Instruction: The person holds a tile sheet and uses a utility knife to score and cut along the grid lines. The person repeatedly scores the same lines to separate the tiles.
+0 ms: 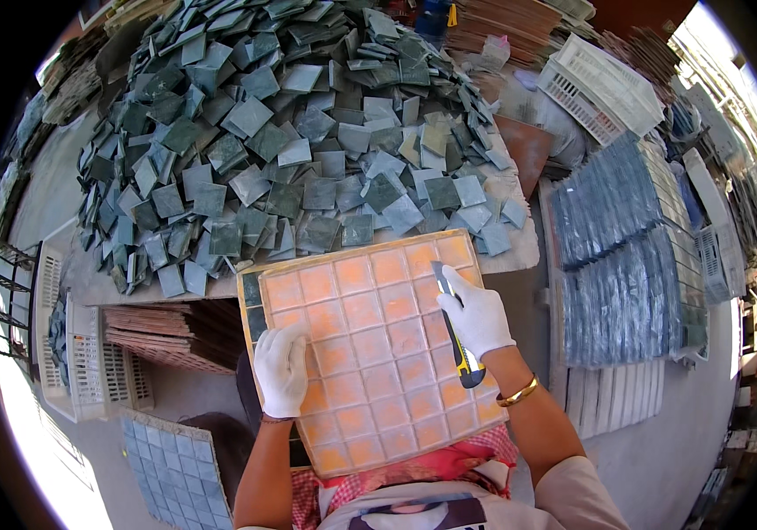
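Note:
A square orange-and-whitish grid tray (365, 353) with raised ribs lies tilted in front of my body. Along its left side, part of a second board with dark green tiles (255, 305) shows beneath it. My left hand (281, 371), in a white glove, is closed on the tray's left edge, its fingertips partly hidden. In my gloved right hand (478, 314) is a black-and-yellow utility knife (460, 358), its blade end pointing away from me over the tray's right part. Whether the blade touches the tray I cannot tell.
Loose green-grey stone tiles (281, 132) are heaped on the table (519, 243) ahead. Wrapped tile stacks (621, 256) stand at right, with a white crate (599, 88) behind. At left are another crate (87, 362), reddish boards (162, 331) and a tiled sheet (175, 468).

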A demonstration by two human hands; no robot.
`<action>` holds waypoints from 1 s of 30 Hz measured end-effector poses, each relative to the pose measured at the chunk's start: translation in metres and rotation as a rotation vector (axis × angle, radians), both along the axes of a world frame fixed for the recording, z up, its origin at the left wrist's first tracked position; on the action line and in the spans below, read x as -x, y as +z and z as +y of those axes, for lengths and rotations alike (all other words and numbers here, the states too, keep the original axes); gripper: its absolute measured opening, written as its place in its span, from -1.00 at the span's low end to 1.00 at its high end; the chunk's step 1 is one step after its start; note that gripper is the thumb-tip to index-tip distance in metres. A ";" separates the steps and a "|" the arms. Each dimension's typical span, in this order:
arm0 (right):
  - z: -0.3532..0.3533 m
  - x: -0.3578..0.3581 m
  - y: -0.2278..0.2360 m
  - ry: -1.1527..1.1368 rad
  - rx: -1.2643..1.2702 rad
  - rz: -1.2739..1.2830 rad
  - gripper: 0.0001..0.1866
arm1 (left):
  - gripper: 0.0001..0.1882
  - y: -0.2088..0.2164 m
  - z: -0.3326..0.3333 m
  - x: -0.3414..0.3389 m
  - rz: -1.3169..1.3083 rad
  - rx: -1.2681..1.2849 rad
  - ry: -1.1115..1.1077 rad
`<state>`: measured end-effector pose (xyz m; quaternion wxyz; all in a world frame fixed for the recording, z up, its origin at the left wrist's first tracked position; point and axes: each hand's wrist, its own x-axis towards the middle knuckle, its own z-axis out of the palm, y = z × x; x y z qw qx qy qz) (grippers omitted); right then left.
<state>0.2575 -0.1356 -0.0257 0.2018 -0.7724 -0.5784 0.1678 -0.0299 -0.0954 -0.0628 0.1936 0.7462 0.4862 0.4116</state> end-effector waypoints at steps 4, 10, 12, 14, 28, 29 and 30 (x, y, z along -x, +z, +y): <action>-0.002 -0.009 -0.003 -0.045 0.007 0.007 -0.52 | -0.91 0.001 0.000 -0.001 0.021 0.013 -0.007; -0.007 0.028 -0.013 0.034 0.062 -0.053 -0.49 | -0.91 0.001 0.002 -0.004 0.005 -0.007 -0.007; -0.004 0.028 0.002 -0.013 0.107 0.006 -0.50 | -0.91 0.001 0.000 0.001 0.005 0.001 0.000; -0.008 0.010 -0.002 -0.075 0.012 0.010 -0.50 | -0.91 -0.002 -0.001 0.003 0.018 0.028 -0.019; -0.007 0.006 -0.013 -0.113 -0.077 0.049 -0.52 | -0.92 0.000 -0.001 0.002 0.000 0.021 -0.011; -0.006 0.009 -0.010 -0.131 -0.035 0.035 -0.52 | -0.92 -0.002 0.000 -0.001 -0.005 0.024 -0.008; -0.004 0.013 -0.007 -0.148 0.007 0.020 -0.51 | -0.92 -0.002 0.000 -0.001 -0.011 0.027 -0.006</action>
